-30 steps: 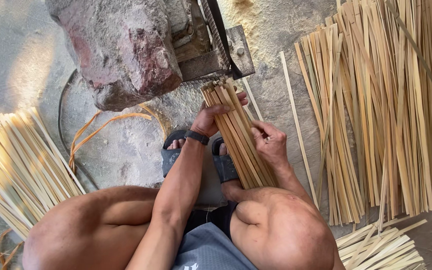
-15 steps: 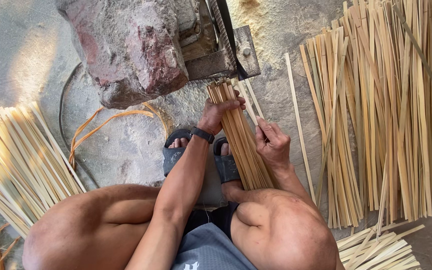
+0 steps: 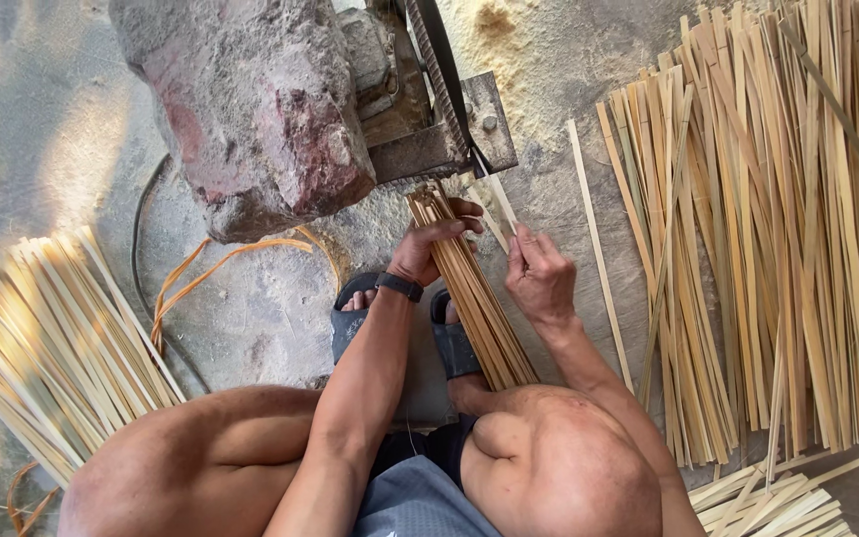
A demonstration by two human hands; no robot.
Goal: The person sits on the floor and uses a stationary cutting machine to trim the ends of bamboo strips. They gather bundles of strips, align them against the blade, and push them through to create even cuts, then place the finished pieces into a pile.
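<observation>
Bamboo strips in a bundle (image 3: 474, 298) lie slanted between your knees, their far ends up against the machine ahead of you, as you squat on a dusty concrete floor (image 3: 270, 308). At far left, a fan of pale split strips (image 3: 42, 348) rests on the ground, with an orange strap (image 3: 211, 273) and a dark cable (image 3: 146, 298) curling just beside it. A large reddish rock (image 3: 251, 109) sits on the metal machine (image 3: 429, 109), whose belt runs up out of view. Your left hand (image 3: 429, 244), a dark band (image 3: 400, 286) at its wrist, curls its fingers over the top of the bundle near the machine's mouth, gripping it. Below, your feet rest in dark sandals (image 3: 360, 318). Your right hand (image 3: 539, 273), just beside the bundle, pinches a single thin strip (image 3: 497, 204) between thumb and fingertips, the other fingers folded narrow. One loose strip (image 3: 599, 268) lies alone on the floor to its right. A broad heap of long strips (image 3: 777, 229) fills the right side, with a smaller pile (image 3: 777, 497) at the lower corner.
</observation>
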